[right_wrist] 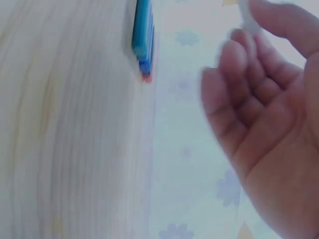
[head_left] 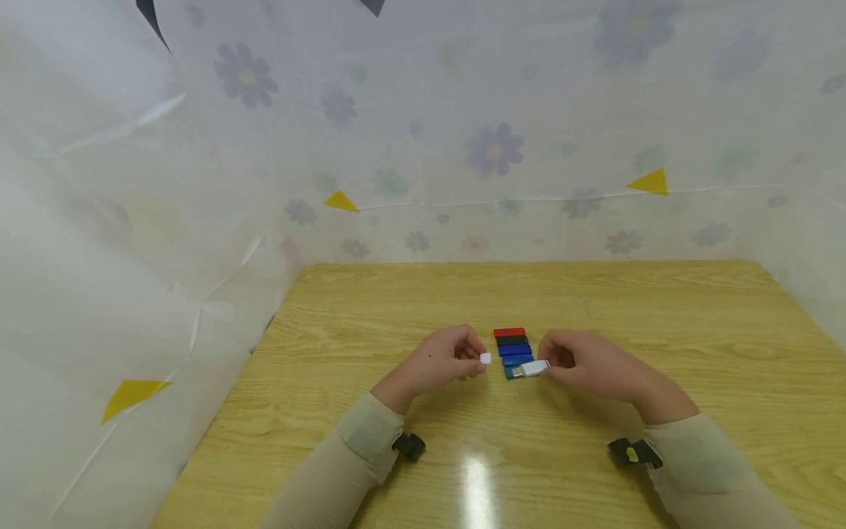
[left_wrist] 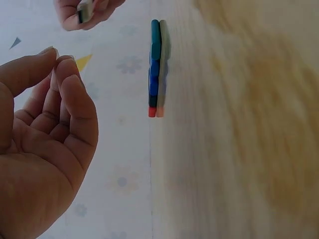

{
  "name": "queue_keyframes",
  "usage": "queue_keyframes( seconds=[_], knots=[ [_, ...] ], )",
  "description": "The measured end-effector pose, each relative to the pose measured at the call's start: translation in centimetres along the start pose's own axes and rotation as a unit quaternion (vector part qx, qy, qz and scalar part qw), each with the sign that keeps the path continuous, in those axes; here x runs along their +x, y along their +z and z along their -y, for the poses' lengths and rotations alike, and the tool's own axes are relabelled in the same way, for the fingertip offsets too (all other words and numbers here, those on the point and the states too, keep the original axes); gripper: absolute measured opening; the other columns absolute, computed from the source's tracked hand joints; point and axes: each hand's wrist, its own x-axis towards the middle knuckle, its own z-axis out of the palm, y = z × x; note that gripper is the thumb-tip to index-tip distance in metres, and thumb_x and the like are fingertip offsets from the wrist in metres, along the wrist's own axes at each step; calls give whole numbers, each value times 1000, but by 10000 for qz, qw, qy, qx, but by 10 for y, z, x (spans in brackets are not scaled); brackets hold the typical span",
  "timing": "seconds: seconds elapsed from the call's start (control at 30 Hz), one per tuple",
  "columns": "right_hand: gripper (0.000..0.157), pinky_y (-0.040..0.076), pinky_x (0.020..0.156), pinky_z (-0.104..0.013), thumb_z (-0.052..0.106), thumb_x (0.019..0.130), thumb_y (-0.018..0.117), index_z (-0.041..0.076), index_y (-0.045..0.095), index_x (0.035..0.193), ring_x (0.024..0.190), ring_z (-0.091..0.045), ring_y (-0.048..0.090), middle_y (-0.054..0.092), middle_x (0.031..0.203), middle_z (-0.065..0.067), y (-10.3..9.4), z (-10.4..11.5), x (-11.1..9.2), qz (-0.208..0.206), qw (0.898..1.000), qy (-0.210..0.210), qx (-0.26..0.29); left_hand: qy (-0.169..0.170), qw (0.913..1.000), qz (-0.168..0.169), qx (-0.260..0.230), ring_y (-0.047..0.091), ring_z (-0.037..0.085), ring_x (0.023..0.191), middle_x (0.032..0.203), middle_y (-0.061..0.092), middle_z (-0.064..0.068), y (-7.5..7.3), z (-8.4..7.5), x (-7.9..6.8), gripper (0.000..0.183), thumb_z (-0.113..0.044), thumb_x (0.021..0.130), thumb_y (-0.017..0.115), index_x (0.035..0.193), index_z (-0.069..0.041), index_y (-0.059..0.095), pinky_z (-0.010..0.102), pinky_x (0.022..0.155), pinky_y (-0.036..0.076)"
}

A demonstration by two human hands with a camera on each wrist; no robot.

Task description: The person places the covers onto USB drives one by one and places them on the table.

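My left hand [head_left: 446, 358] pinches a small white cap [head_left: 485, 358] between thumb and fingertips. To its right, my right hand [head_left: 588, 364] holds a white USB flash drive [head_left: 534, 368] by its rear end. The drive's bare metal plug points left, toward the cap, and the two are apart. Between the hands lies a column of flash drives on the table: red [head_left: 509, 332] farthest, then black [head_left: 512, 341], two blue ones [head_left: 514, 350], and teal [head_left: 510, 373] nearest. The white drive overlaps the teal one in the head view. In the left wrist view, the plug [left_wrist: 83, 13] shows in the right hand's fingers.
The wood-grain table [head_left: 330, 308] ends at the back against a white flowered sheet [head_left: 423, 147], which also hangs on the left and right sides. Both sleeved wrists wear dark straps [head_left: 408, 445] close above the table.
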Motion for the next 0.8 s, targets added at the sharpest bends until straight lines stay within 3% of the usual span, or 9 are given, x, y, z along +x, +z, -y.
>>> queue_keyframes(
  seconds=[0.1, 0.27, 0.53, 0.8],
  knots=[
    [15, 50, 63, -28, 26, 94, 76, 19, 63, 100, 71, -14, 56, 61, 82, 6, 1, 7, 2, -268, 9993, -149, 217, -54, 10000, 32, 19, 66, 20, 81, 94, 68, 0, 2, -2, 0, 16, -18, 96, 73, 107, -11, 65, 47, 74, 56],
    [17, 51, 63, -28, 23, 92, 78, 19, 63, 99, 71, -12, 58, 63, 83, 8, 5, 16, 4, -524, 9980, -330, 140, -73, 9999, 69, -113, 67, 20, 80, 93, 69, 0, 5, -6, -1, 16, -16, 94, 75, 105, -9, 65, 47, 74, 57],
    [16, 51, 62, -29, 20, 92, 78, 18, 64, 98, 70, -12, 59, 64, 82, 9, 12, 21, 5, -438, 9988, -114, 186, -16, 9998, 101, -179, 66, 19, 77, 90, 70, 0, 11, -9, -3, 13, -12, 94, 75, 102, -13, 65, 49, 73, 57],
    [15, 52, 61, -29, 21, 92, 77, 18, 64, 99, 70, -11, 60, 65, 83, 10, 17, 24, 7, -512, 9977, -282, 349, 37, 9996, 100, -262, 66, 17, 76, 89, 71, 1, 12, -14, -4, 11, -13, 94, 75, 100, -15, 66, 46, 70, 55]
  ],
)
